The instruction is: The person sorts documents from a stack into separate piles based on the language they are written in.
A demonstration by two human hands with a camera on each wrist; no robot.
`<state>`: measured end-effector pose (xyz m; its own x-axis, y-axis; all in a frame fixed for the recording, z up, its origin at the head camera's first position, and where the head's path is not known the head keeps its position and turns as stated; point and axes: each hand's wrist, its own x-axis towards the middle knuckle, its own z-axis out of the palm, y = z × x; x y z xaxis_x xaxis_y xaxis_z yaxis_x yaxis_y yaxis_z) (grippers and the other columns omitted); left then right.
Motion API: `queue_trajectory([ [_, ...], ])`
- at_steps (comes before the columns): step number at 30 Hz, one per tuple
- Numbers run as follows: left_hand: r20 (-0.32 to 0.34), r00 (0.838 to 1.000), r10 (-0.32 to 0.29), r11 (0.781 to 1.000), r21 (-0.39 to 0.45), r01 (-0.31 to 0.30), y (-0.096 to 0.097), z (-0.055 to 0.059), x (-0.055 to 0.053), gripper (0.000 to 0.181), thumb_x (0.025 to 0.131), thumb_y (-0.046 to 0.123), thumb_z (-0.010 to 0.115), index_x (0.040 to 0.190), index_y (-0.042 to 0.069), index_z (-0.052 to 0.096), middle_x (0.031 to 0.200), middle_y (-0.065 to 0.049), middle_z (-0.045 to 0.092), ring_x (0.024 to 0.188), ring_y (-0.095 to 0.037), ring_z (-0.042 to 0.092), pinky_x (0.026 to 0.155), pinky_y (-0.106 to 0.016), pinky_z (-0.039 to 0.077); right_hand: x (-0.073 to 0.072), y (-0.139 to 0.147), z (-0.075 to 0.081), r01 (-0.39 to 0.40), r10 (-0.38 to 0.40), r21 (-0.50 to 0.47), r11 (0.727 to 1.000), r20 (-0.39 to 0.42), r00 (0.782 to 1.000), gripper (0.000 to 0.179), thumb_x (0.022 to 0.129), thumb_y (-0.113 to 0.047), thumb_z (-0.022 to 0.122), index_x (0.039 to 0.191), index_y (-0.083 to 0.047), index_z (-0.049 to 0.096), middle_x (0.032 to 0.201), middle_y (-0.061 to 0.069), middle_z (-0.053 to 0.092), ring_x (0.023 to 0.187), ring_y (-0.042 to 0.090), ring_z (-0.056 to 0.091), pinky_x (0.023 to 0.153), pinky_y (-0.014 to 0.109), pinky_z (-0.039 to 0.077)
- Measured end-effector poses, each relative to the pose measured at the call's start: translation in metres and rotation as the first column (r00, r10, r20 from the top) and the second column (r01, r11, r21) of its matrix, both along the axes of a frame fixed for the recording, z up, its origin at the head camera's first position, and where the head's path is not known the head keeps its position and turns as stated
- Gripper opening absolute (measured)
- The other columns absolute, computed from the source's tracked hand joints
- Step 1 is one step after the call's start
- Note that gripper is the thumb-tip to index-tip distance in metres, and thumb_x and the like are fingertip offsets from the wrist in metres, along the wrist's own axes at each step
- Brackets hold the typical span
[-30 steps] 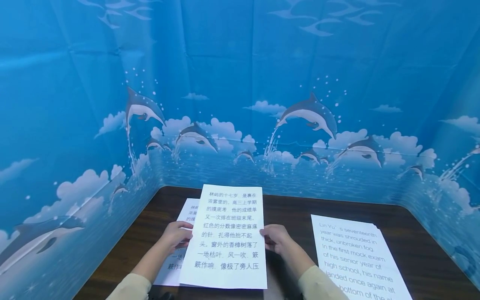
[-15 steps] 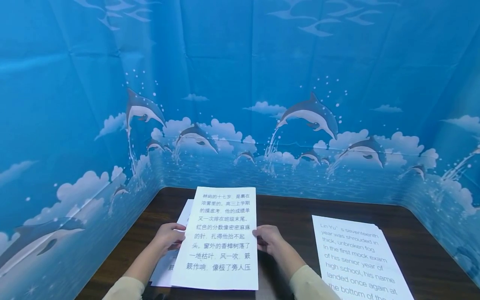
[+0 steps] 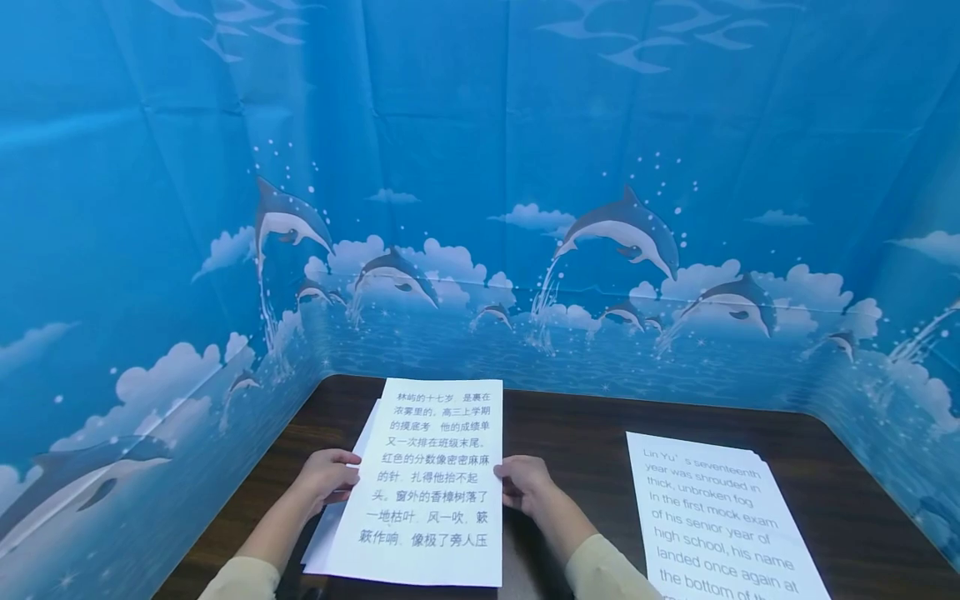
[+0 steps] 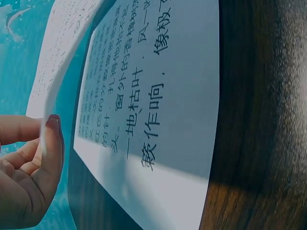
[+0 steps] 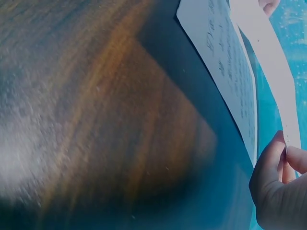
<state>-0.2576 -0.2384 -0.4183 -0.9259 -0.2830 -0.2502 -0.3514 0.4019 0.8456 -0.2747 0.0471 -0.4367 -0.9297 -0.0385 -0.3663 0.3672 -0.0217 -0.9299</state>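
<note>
A white sheet of paper (image 3: pixel 427 483) printed with Chinese text is raised above the table, held by both hands at its side edges. My left hand (image 3: pixel 326 479) pinches the left edge between thumb and fingers; in the left wrist view the paper bends upward from that left hand (image 4: pixel 29 172). My right hand (image 3: pixel 528 483) pinches the right edge, and the right wrist view has the right hand (image 5: pixel 283 182) with the edge between thumb and fingers. Beneath the raised sheet lies another Chinese-text sheet (image 4: pixel 187 120), mostly hidden in the head view.
To the right lies a small stack of paper (image 3: pixel 712 517) printed in English, its edges slightly uneven. The dark wooden table (image 3: pixel 570 417) has rounded back corners. A blue curtain (image 3: pixel 450 125) with dolphins stands along the back and sides.
Both hands have moved left with the held sheet, a little lower in the view. It now covers more of the sheet beneath. The English stack has stayed in place.
</note>
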Motion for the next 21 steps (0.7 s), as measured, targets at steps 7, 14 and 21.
queue_trajectory([
  [7,0.002,1.000,-0.007,1.000,-0.014,0.007,-0.006,0.001,0.001,0.029,0.076,-0.002,0.053,0.105,-0.007,0.050,0.080,-0.014,0.056,0.062,-0.019,0.054,0.053,-0.027,0.046,-0.001,-0.008,-0.007,0.005,-0.005,-0.005,1.000,0.000,1.000,0.017,0.079,-0.003,0.056,0.095,0.002,0.058,0.074,0.012,0.057,0.060,0.020,0.055,0.047,0.021,0.046],
  [14,-0.007,1.000,-0.019,1.000,-0.023,0.019,-0.012,-0.001,0.002,0.029,0.076,-0.003,0.054,0.104,-0.008,0.050,0.078,-0.014,0.056,0.062,-0.020,0.053,0.053,-0.027,0.046,-0.001,-0.017,-0.011,0.023,-0.023,0.002,1.000,0.001,1.000,0.015,0.078,-0.003,0.057,0.093,0.001,0.058,0.074,0.012,0.058,0.060,0.020,0.056,0.046,0.021,0.045],
  [21,-0.002,1.000,-0.021,0.999,-0.043,0.021,-0.018,-0.005,0.003,0.028,0.075,-0.003,0.054,0.102,-0.009,0.051,0.079,-0.014,0.055,0.063,-0.020,0.053,0.054,-0.029,0.046,0.002,-0.024,-0.015,0.037,-0.037,0.024,0.999,0.001,0.999,0.013,0.078,-0.003,0.057,0.091,0.000,0.058,0.071,0.011,0.058,0.058,0.019,0.056,0.045,0.020,0.044],
])
